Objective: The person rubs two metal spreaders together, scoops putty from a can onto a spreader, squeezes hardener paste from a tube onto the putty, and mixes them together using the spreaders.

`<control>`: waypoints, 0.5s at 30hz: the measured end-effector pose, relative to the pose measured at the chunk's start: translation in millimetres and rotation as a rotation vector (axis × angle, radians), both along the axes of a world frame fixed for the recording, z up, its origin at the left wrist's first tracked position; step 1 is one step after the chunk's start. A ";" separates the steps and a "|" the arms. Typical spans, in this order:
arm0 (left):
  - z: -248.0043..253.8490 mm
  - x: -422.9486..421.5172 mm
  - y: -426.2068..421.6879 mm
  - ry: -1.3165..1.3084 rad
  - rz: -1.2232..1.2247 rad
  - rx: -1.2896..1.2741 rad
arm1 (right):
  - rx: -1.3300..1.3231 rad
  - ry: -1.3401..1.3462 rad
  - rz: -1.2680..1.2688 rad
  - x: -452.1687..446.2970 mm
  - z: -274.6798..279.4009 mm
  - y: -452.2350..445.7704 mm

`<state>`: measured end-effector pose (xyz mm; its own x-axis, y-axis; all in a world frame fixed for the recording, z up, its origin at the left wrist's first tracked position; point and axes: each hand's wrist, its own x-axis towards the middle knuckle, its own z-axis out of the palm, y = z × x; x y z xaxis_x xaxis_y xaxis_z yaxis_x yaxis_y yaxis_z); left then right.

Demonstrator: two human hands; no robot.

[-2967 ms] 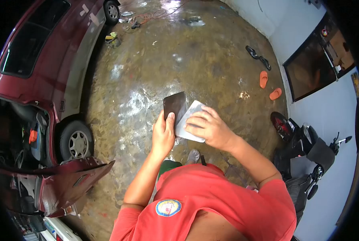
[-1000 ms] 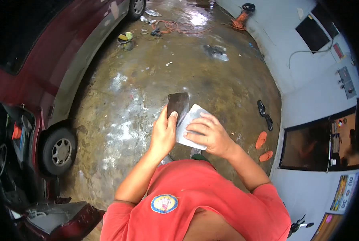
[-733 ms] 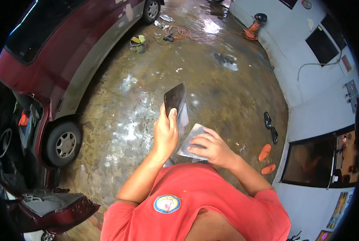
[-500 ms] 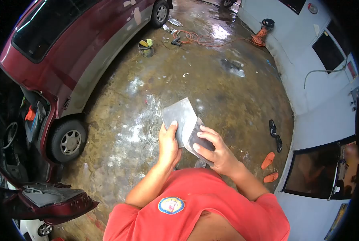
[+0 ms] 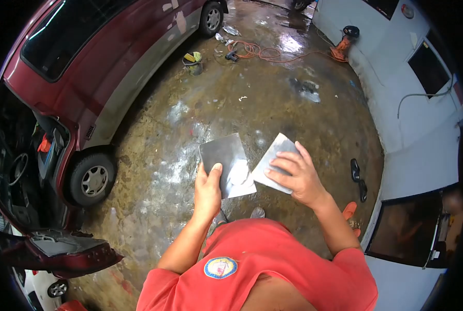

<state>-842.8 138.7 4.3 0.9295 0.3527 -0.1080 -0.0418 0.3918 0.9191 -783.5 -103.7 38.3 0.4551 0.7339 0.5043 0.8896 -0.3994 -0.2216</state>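
Observation:
In the head view my left hand (image 5: 209, 189) is closed on the lower left edge of a thin grey plate (image 5: 222, 153), thumb on its top face. A patch of whitish putty (image 5: 239, 172) lies on the plate's right part. My right hand (image 5: 303, 179) grips a flat, light grey square spreader (image 5: 280, 150) from above, its fingers spread over the face. The spreader is tilted, one lower corner beside the plate's right edge; I cannot tell if they touch. Both pieces are held above the wet floor, in front of the red shirt.
A maroon van (image 5: 107, 67) with bare patches stands on the left, a door (image 5: 65, 254) open. Farther off are a bucket (image 5: 194, 66), an orange hose (image 5: 257, 50) and an orange machine (image 5: 341, 51). Dark sandals (image 5: 355, 170) and orange slippers (image 5: 349, 210) lie by the white wall (image 5: 405, 132).
My right hand has moved right and up with the spreader, away from the plate, and turned its pale face into view. The plate in my left hand has tilted, showing the putty on it.

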 end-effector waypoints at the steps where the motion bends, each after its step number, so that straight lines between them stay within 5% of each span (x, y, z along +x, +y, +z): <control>1: 2.0 -0.1 -4.4 -0.008 -0.002 0.057 | 0.027 -0.007 -0.009 -2.3 3.8 -2.2; 4: 24.8 -1.7 -11.1 0.003 -0.061 0.222 | -0.054 0.018 0.107 -8.0 -0.3 4.8; 8: 19.2 -1.5 -19.1 0.013 -0.284 0.332 | -0.063 -0.078 -0.046 10.4 24.5 -5.0; 15: 21.8 12.3 -26.9 -0.050 0.007 0.568 | 0.004 0.045 0.187 -25.7 -17.6 13.6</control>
